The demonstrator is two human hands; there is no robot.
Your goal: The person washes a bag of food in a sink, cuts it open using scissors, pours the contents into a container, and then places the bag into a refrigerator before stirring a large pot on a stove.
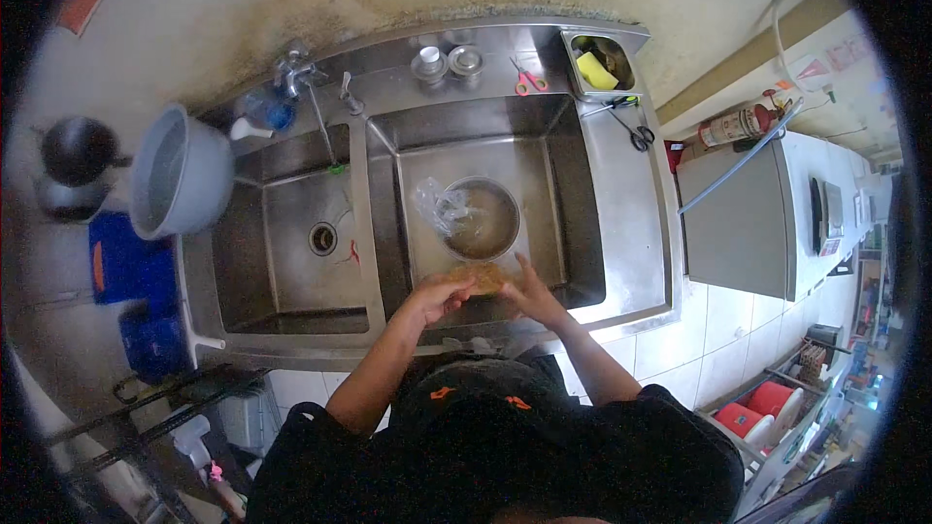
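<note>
A yellowish-brown piece [482, 279], too blurred to name, is between my hands over the near part of the right sink basin [429, 138]. My left hand [440, 297] has its fingers curled on the left end of the piece. My right hand [535, 295] touches its right end, one finger raised. Just beyond the hands, a round metal bowl [513, 233] stands in the basin with cloudy contents that I cannot make out. A crumpled clear plastic bag [435, 209] lies over the bowl's left rim.
A faucet [295, 76] stands behind the left basin [309, 196], beside a large grey tub [182, 175]. Pink-handled scissors [527, 78], strainers [466, 62] and a metal container [582, 91] holding a yellow sponge [597, 71] sit along the back ledge. Black-handled scissors [633, 132] lie at right.
</note>
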